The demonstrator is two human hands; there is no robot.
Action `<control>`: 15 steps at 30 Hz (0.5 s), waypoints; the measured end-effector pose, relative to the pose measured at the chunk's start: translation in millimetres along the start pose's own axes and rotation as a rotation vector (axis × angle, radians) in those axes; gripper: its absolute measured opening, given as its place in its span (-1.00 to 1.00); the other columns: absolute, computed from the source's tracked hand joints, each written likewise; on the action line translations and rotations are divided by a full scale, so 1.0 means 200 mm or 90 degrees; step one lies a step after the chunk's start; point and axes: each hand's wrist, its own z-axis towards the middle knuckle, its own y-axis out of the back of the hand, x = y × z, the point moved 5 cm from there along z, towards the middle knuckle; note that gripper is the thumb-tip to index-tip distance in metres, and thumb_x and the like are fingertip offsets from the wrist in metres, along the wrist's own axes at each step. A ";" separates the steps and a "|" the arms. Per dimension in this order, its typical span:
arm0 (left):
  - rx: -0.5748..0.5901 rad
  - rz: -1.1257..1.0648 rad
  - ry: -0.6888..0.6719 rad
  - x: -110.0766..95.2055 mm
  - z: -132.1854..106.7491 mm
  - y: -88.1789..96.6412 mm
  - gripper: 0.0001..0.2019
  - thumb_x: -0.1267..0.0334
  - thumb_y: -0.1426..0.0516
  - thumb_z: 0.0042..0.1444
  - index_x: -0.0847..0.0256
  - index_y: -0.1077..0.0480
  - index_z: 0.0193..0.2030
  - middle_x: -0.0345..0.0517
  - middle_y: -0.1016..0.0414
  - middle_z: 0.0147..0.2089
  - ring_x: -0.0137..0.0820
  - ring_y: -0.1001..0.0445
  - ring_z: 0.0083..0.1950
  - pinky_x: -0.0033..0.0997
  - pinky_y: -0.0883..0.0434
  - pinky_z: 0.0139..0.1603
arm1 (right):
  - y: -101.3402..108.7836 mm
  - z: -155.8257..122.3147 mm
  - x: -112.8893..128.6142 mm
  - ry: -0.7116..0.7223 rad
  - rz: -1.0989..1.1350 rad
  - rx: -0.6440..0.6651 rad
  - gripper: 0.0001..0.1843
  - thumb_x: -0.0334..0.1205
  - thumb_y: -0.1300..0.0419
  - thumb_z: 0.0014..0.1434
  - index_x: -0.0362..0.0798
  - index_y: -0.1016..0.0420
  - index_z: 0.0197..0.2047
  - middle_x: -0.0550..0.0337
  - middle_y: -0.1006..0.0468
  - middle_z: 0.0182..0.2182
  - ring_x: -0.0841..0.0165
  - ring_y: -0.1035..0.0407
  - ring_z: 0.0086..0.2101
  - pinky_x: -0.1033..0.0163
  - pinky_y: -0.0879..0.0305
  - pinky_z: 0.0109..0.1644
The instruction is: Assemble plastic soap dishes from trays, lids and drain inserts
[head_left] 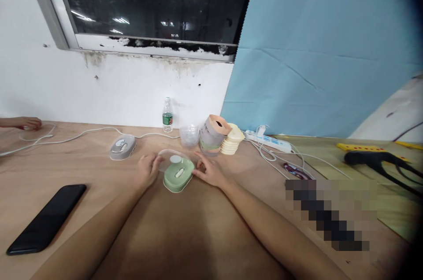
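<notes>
A light green rounded container (175, 179) with a pale oval piece in its top lies on the table between my hands. Behind it, tilted up over its far edge, is a clear plastic cover (164, 154) with a white round spot. My left hand (147, 170) is closed, fingertips on the cover's left edge. My right hand (210, 171) is bent at the right side, its thumb against the green container and its forefinger by the cover's right edge; its hold there is partly hidden.
A grey container (122, 148) sits left, beyond a black phone (48, 218). Behind are a bottle (167, 116), clear cups (189, 135), stacked grey sleeves (211, 137) and cream trays (233, 139). A power strip (269, 140) with cables lies right. Another person's hand (28, 123) is far left.
</notes>
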 end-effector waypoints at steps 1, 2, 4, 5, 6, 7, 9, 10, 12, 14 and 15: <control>-0.034 0.017 0.025 0.02 0.02 0.02 -0.67 -0.01 -0.02 0.18 0.15 -0.49 -0.35 -0.11 -0.52 -0.41 -0.28 -0.48 -0.34 -0.27 -0.39 -0.17 | -0.01 0.00 0.00 0.001 -0.002 0.005 -0.27 0.05 -0.19 0.16 -0.07 -0.12 0.30 0.18 -0.51 -0.34 0.40 -0.33 -0.51 0.24 -0.31 -0.33; -0.060 0.037 0.040 0.03 0.06 0.04 -0.63 0.00 0.03 0.22 0.16 -0.49 -0.33 -0.13 -0.48 -0.45 -0.30 -0.46 -0.37 -0.31 -0.38 -0.22 | -0.01 0.00 -0.01 0.003 -0.004 0.012 -0.28 0.05 -0.19 0.17 -0.07 -0.13 0.29 0.19 -0.51 -0.35 0.39 -0.35 -0.48 0.23 -0.31 -0.31; -0.143 0.036 0.085 0.05 0.16 0.08 -0.61 0.02 0.09 0.25 0.20 -0.47 -0.24 -0.15 -0.42 -0.48 -0.34 -0.43 -0.40 -0.36 -0.37 -0.32 | -0.02 0.01 -0.01 0.011 -0.007 0.020 -0.31 0.05 -0.18 0.18 -0.05 -0.15 0.28 0.20 -0.52 -0.35 0.36 -0.38 -0.42 0.23 -0.31 -0.28; -0.174 0.018 0.113 0.06 0.22 0.10 -0.61 0.04 0.10 0.24 0.23 -0.46 -0.19 -0.17 -0.39 -0.49 -0.35 -0.42 -0.43 -0.38 -0.37 -0.37 | -0.03 0.01 -0.01 0.015 -0.009 0.023 -0.32 0.05 -0.18 0.18 -0.05 -0.16 0.28 0.20 -0.52 -0.36 0.35 -0.39 -0.40 0.22 -0.31 -0.26; -0.186 -0.009 0.149 0.06 0.29 0.10 -0.62 0.08 0.10 0.23 0.26 -0.43 -0.11 -0.18 -0.38 -0.50 -0.37 -0.41 -0.48 -0.41 -0.36 -0.43 | -0.03 0.01 -0.01 0.018 -0.012 0.027 -0.33 0.06 -0.17 0.18 -0.04 -0.18 0.27 0.20 -0.52 -0.37 0.34 -0.40 -0.39 0.22 -0.31 -0.25; -0.191 -0.035 0.189 0.05 0.36 0.09 -0.62 0.13 0.08 0.20 0.29 -0.37 0.00 -0.20 -0.38 -0.51 -0.39 -0.39 -0.54 -0.43 -0.35 -0.49 | -0.03 0.01 -0.02 0.018 -0.015 0.032 -0.34 0.06 -0.17 0.19 -0.04 -0.18 0.27 0.21 -0.53 -0.37 0.34 -0.40 -0.38 0.22 -0.31 -0.25; -0.152 -0.058 0.244 0.01 0.51 0.03 -0.49 0.25 0.04 0.13 0.34 -0.15 0.23 -0.21 -0.43 -0.50 -0.43 -0.37 -0.62 -0.45 -0.34 -0.54 | -0.03 0.02 -0.02 0.013 -0.023 0.042 -0.36 0.06 -0.16 0.19 -0.04 -0.20 0.26 0.21 -0.53 -0.37 0.33 -0.41 -0.37 0.23 -0.30 -0.26; -0.131 -0.062 0.258 -0.02 0.58 -0.01 -0.45 0.28 0.04 0.11 0.34 -0.07 0.27 -0.20 -0.45 -0.49 -0.44 -0.37 -0.65 -0.45 -0.34 -0.55 | -0.03 0.02 -0.02 0.009 -0.027 0.048 -0.37 0.06 -0.15 0.20 -0.03 -0.20 0.26 0.20 -0.53 -0.37 0.33 -0.41 -0.37 0.23 -0.29 -0.26; -0.084 -0.055 0.274 -0.07 0.68 -0.11 -0.43 0.28 0.03 0.11 0.36 -0.04 0.28 -0.12 -0.50 -0.45 -0.44 -0.41 -0.63 -0.47 -0.35 -0.54 | -0.02 0.02 -0.02 0.005 -0.033 0.056 -0.38 0.07 -0.14 0.21 -0.02 -0.21 0.25 0.20 -0.54 -0.37 0.32 -0.41 -0.36 0.24 -0.28 -0.27; -0.024 -0.038 0.272 -0.11 0.74 -0.23 -0.44 0.24 0.02 0.13 0.37 -0.02 0.27 -0.06 -0.53 -0.40 -0.42 -0.45 -0.59 -0.48 -0.36 -0.53 | -0.02 0.02 -0.03 0.005 -0.039 0.058 -0.39 0.08 -0.13 0.21 -0.01 -0.22 0.25 0.20 -0.54 -0.36 0.32 -0.42 -0.34 0.24 -0.28 -0.27; 0.016 -0.021 0.269 -0.12 0.76 -0.29 -0.45 0.22 0.02 0.15 0.35 -0.03 0.27 -0.05 -0.54 -0.39 -0.41 -0.47 -0.59 -0.48 -0.37 -0.53 | -0.02 0.02 -0.03 0.004 -0.041 0.057 -0.39 0.08 -0.13 0.22 -0.01 -0.22 0.25 0.19 -0.54 -0.36 0.31 -0.42 -0.34 0.24 -0.28 -0.26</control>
